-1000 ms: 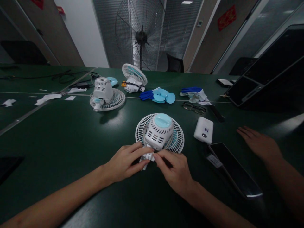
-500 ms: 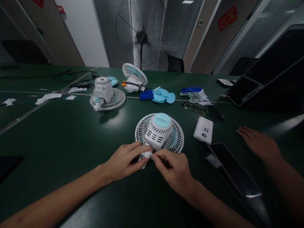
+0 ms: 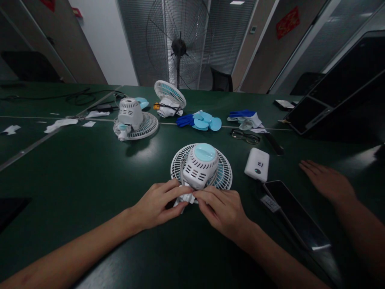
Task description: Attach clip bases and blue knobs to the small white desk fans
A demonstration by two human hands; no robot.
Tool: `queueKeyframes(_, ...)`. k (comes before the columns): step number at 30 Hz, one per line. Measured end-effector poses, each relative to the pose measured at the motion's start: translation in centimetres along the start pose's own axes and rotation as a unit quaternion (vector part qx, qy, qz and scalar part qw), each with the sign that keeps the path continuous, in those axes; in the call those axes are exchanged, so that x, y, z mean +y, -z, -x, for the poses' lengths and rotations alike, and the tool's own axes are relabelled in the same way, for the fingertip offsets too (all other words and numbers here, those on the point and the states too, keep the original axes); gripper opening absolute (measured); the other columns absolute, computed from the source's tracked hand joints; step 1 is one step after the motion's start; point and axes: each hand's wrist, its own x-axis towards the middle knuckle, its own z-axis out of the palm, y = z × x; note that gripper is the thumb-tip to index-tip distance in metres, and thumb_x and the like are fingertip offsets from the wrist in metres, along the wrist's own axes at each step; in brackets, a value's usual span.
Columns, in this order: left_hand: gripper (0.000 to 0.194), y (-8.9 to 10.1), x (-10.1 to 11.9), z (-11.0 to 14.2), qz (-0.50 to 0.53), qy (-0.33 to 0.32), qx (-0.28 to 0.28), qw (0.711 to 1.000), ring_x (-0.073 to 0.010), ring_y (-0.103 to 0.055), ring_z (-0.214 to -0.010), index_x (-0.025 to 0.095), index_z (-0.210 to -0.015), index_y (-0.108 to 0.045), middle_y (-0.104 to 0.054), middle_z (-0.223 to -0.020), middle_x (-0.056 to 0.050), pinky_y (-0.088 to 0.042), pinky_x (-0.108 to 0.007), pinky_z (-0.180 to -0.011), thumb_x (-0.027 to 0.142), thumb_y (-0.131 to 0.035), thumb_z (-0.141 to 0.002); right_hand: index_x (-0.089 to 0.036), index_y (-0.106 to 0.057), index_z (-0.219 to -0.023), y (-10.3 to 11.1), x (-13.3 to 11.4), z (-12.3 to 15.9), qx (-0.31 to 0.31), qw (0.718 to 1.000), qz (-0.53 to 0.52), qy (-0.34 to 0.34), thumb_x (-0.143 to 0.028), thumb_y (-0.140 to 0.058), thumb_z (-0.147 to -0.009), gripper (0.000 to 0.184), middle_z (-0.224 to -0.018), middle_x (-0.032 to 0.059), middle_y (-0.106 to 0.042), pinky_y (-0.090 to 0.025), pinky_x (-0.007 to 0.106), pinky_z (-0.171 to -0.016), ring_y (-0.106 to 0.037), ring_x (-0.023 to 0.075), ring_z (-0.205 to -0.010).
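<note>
A small white desk fan (image 3: 200, 170) with a light-blue round cap lies face down on the green table, its round grille beneath the motor housing. At its near side, my left hand (image 3: 161, 202) pinches the white neck piece (image 3: 187, 197) between thumb and fingers. From the right, my right hand (image 3: 221, 206) is closed, thumb and index finger pressed at the same white piece. The fingertips partly cover this joint, so its exact shape is hidden.
Farther back are a second fan (image 3: 132, 116) and a tilted third fan (image 3: 170, 98). Light-blue fan blades (image 3: 207, 120), blue-and-white gloves (image 3: 248, 119), glasses (image 3: 245, 136), a white power bank (image 3: 257, 164) and a phone (image 3: 296, 212) lie around. Another person's hand (image 3: 327, 180) rests at right.
My right hand has turned slightly, its knuckles and fingers shifting up toward the fan housing. My left hand keeps its place at the neck piece.
</note>
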Motion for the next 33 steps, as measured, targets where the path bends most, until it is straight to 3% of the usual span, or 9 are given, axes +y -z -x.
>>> queueKeyframes(6, 0.031, 0.0, 0.1, 0.0, -0.004, -0.006, -0.001, 1.0, -0.0143, -0.061, -0.073, 0.023, -0.138, -0.052, -0.062, -0.096, -0.004, -0.055, -0.027, -0.062, 0.031, -0.048, -0.108, -0.018, -0.062, -0.118, -0.1, -0.3, 0.0, -0.021, 0.999, 0.019, 0.016, -0.013, -0.059, -0.097, 0.022, -0.094, 0.0038, -0.077, -0.052, 0.027, -0.06, -0.073, 0.0153, -0.072)
queueKeyframes(15, 0.035, -0.1, -0.4, 0.5, -0.032, -0.011, -0.005, 0.999, -0.0151, -0.062, -0.075, 0.026, -0.143, -0.051, -0.062, -0.1, -0.005, -0.055, -0.027, -0.064, 0.036, -0.045, -0.11, -0.019, -0.061, -0.108, -1.4, -0.3, 0.6, -0.002, 0.998, -0.048, -0.045, -0.016, -0.059, -0.097, 0.011, -0.076, -0.0019, -0.068, -0.045, 0.022, -0.054, -0.06, 0.0095, -0.055)
queueKeyframes(18, 0.033, -0.1, -0.4, 0.4, -0.027, -0.013, -0.008, 1.0, -0.0149, -0.061, -0.074, 0.025, -0.141, -0.052, -0.061, -0.1, -0.005, -0.054, -0.027, -0.063, 0.034, -0.045, -0.11, -0.019, -0.064, -0.095, -1.5, -0.8, 0.4, 0.01, 0.99, -0.101, -0.101, -0.02, -0.062, -0.096, 0.002, -0.069, -0.0042, -0.064, -0.043, 0.023, -0.053, -0.057, 0.0088, -0.051)
queueKeyframes(22, 0.032, 0.0, -0.3, 0.3, -0.03, -0.013, -0.008, 0.999, -0.0147, -0.06, -0.072, 0.025, -0.14, -0.052, -0.061, -0.097, -0.004, -0.052, -0.027, -0.061, 0.033, -0.045, -0.11, -0.019, -0.062, -0.079, -1.6, -2.1, -0.1, 0.003, 0.937, -0.244, -0.249, -0.026, -0.062, -0.098, 0.02, -0.062, -0.0055, -0.06, -0.039, 0.02, -0.048, -0.055, 0.0082, -0.049)
queueKeyframes(25, 0.032, 0.0, -0.2, 0.2, -0.039, -0.014, -0.01, 0.999, -0.015, -0.059, -0.071, 0.025, -0.14, -0.051, -0.06, -0.095, -0.003, -0.051, -0.027, -0.06, 0.032, -0.046, -0.11, -0.02, -0.06, -0.071, -1.6, -2.6, -0.3, -0.012, 0.914, -0.28, -0.293, -0.029, -0.058, -0.102, 0.032, -0.057, -0.006, -0.056, -0.039, 0.02, -0.048, -0.053, 0.0085, -0.048)
queueKeyframes(27, 0.032, 0.1, -0.2, 0.2, -0.039, -0.016, -0.007, 0.999, -0.0153, -0.06, -0.072, 0.025, -0.14, -0.051, -0.061, -0.096, -0.004, -0.051, -0.027, -0.06, 0.032, -0.046, -0.11, -0.02, -0.062, -0.073, -1.4, -2.5, -0.3, -0.003, 0.932, -0.246, -0.266, -0.028, -0.057, -0.102, 0.03, -0.058, -0.0056, -0.057, -0.04, 0.021, -0.049, -0.053, 0.0086, -0.049)
queueKeyframes(31, 0.032, 0.1, -0.1, 0.2, -0.036, -0.012, -0.006, 0.999, -0.0157, -0.061, -0.073, 0.023, -0.14, -0.051, -0.062, -0.097, -0.004, -0.053, -0.029, -0.062, 0.035, -0.043, -0.111, -0.018, -0.066, -0.1, -0.8, -1.7, 0.0, 0.014, 0.987, -0.106, -0.124, -0.023, -0.061, -0.097, 0.007, -0.079, -0.0006, -0.07, -0.042, 0.025, -0.054, -0.058, 0.0099, -0.055)
queueKeyframes(33, 0.033, 0.0, -0.2, 0.3, -0.035, -0.011, -0.005, 0.999, -0.0156, -0.062, -0.073, 0.023, -0.14, -0.051, -0.062, -0.097, -0.004, -0.053, -0.029, -0.063, 0.035, -0.042, -0.111, -0.017, -0.064, -0.112, -0.5, -1.2, 0.2, 0.007, 0.996, -0.053, -0.072, -0.023, -0.064, -0.096, 0.017, -0.088, 0.0022, -0.073, -0.044, 0.027, -0.054, -0.062, 0.0114, -0.059)
